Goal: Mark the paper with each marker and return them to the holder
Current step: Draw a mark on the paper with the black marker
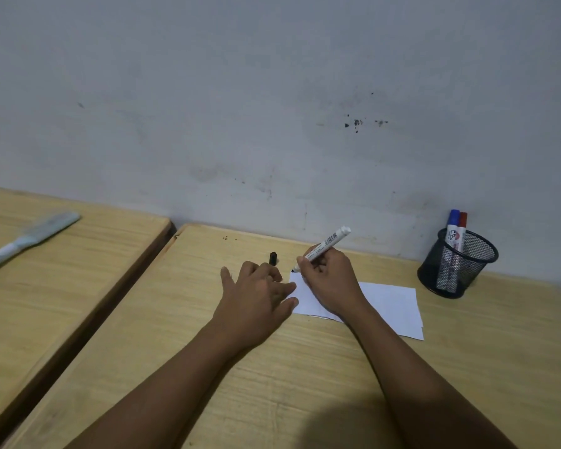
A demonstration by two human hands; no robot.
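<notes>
A white sheet of paper (386,304) lies on the wooden desk (305,367). My right hand (331,280) grips an uncapped white marker (329,243), its black tip at the paper's far left corner. My left hand (256,293) rests beside the paper's left edge and holds the marker's black cap (273,258) in its fingers. A black mesh holder (457,264) stands at the far right by the wall, with a blue-capped marker (452,226) and a red-capped marker (462,230) upright in it.
A second wooden desk (62,270) stands to the left across a dark gap, with a pale blue object (30,238) lying on it. A grey wall (272,108) runs right behind both desks.
</notes>
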